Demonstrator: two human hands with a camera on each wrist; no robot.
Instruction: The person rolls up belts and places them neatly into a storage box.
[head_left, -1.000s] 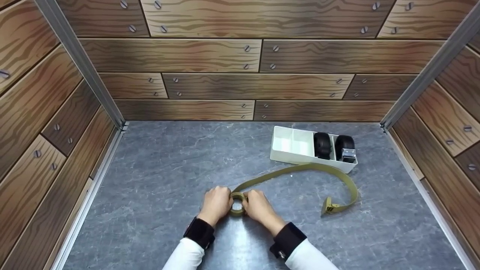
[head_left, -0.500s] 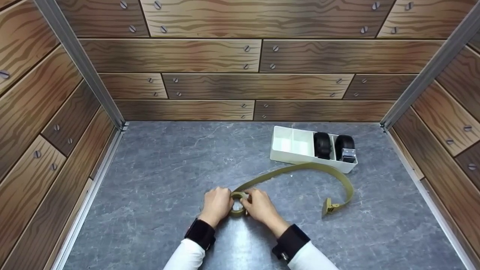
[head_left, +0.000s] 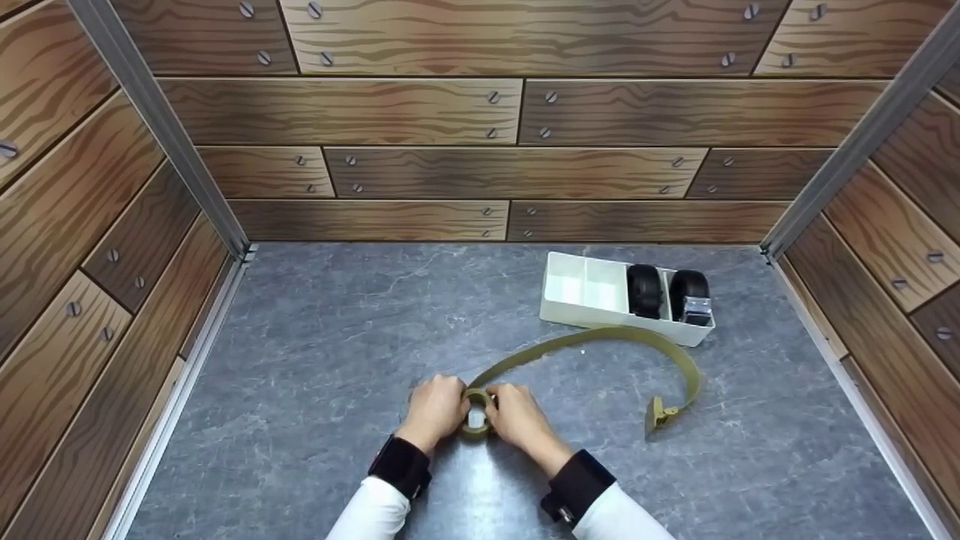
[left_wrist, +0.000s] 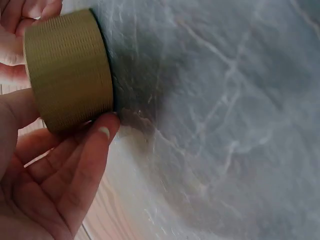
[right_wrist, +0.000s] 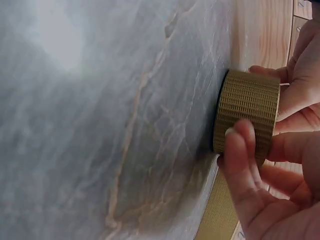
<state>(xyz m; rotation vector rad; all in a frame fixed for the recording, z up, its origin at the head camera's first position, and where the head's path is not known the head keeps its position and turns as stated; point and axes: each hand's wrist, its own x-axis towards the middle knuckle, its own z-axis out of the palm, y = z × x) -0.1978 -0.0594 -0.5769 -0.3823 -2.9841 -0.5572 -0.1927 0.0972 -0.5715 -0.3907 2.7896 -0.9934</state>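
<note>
An olive webbing belt [head_left: 570, 341] is partly wound into a hollow coil [head_left: 475, 433] that stands on its edge on the grey tabletop. My left hand [head_left: 435, 409] grips the coil's left side, thumb and fingers around its wall in the left wrist view [left_wrist: 70, 70]. From the right, my right hand [head_left: 520, 420] pinches the coil, with fingertips [right_wrist: 239, 145] pressed against the ribbed outer layer. The unwound length leaves the coil's far side and curves away to the right. It ends at a yellowish-olive buckle [head_left: 658, 412] resting on the tabletop.
Behind the strap's bend stands a white divided tray [head_left: 577, 313]. Its right compartments hold two black rolls, a left one [head_left: 643, 291] and a right one [head_left: 688, 285] with a shiny buckle-like piece [head_left: 697, 309]. Wood-patterned walls [head_left: 420, 220] enclose the back and sides.
The strap's right-hand bend has drawn inward to the left. My right hand has opened its pinch slightly and closed again on the coil; the left hand keeps its hold.
</note>
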